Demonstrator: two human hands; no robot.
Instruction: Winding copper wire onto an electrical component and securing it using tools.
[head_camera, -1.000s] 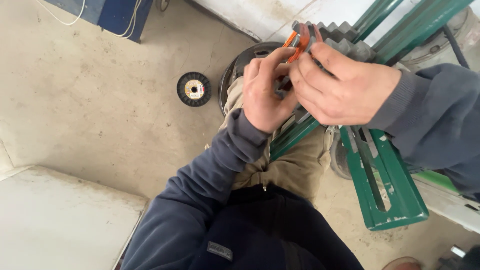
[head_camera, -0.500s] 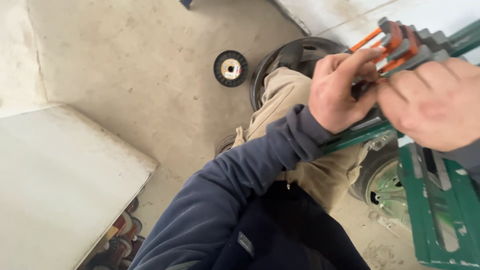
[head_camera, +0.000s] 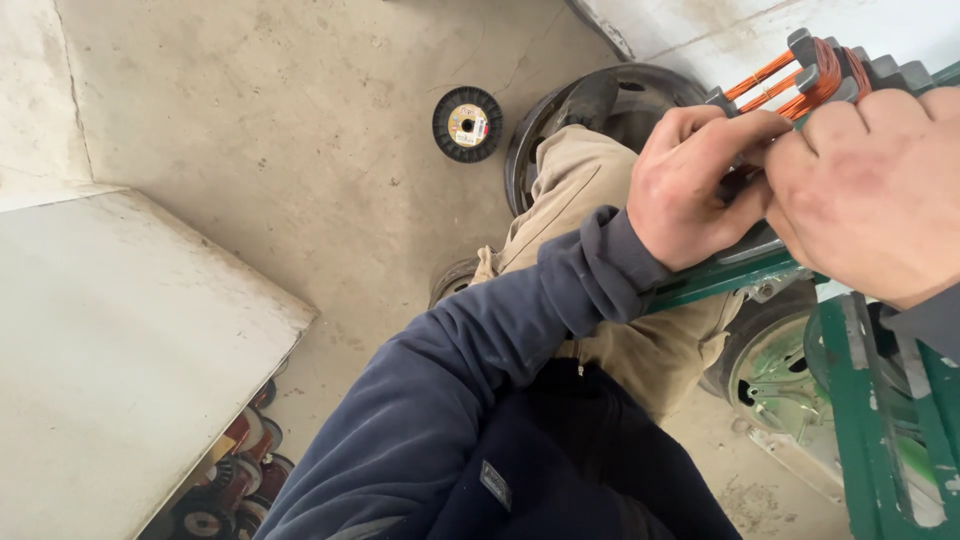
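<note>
My left hand (head_camera: 693, 188) and my right hand (head_camera: 868, 192) meet at the upper right, fingers pinched together on a bundle of orange copper wire (head_camera: 800, 85) wound over a grey stepped former (head_camera: 832, 62). The former sits on a green metal frame (head_camera: 880, 420). Both hands press against the wire coil just below the former's steps; the fingertips hide where the wire ends. My dark blue sleeve (head_camera: 470, 350) runs down to the lower centre, over a knee in tan trousers (head_camera: 580, 190).
A small black wire spool (head_camera: 467, 124) lies on the concrete floor (head_camera: 300, 130). A dark round rim (head_camera: 610, 95) sits behind the knee. A white slab (head_camera: 110, 340) fills the lower left, with several spools (head_camera: 225, 480) under its edge.
The view has swung left and down, so hands and former now sit at the upper right. Both hands stay pinched on the orange wire, the fingers shifting slightly along the coil.
</note>
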